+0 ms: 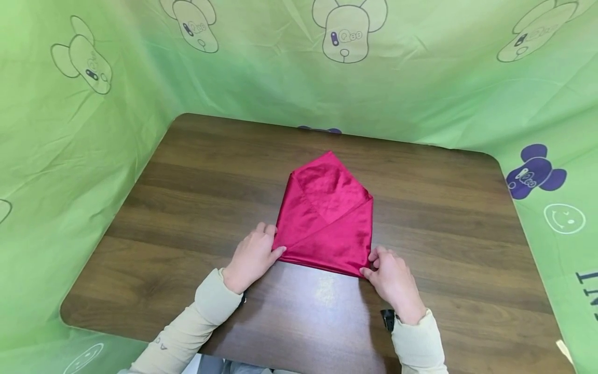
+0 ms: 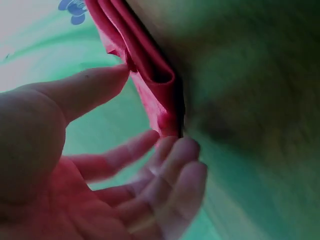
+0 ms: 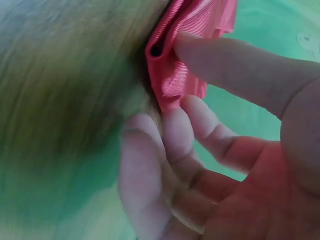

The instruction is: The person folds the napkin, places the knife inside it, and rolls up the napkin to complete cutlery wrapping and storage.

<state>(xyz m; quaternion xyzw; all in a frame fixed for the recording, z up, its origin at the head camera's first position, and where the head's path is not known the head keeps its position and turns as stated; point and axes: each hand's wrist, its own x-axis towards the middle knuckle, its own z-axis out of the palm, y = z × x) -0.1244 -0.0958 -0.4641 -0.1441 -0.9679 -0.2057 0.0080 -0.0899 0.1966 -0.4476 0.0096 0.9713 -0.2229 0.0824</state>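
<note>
Both your left hand (image 1: 252, 257) and right hand (image 1: 394, 278) pinch near corners of the satin cloth (image 1: 327, 215), seemingly mid-fold and probably needing an even lift next.

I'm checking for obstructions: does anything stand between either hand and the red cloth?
Nothing visible does: the left hand touches the red cloth at its near left corner, the right hand at its near right corner.
</note>
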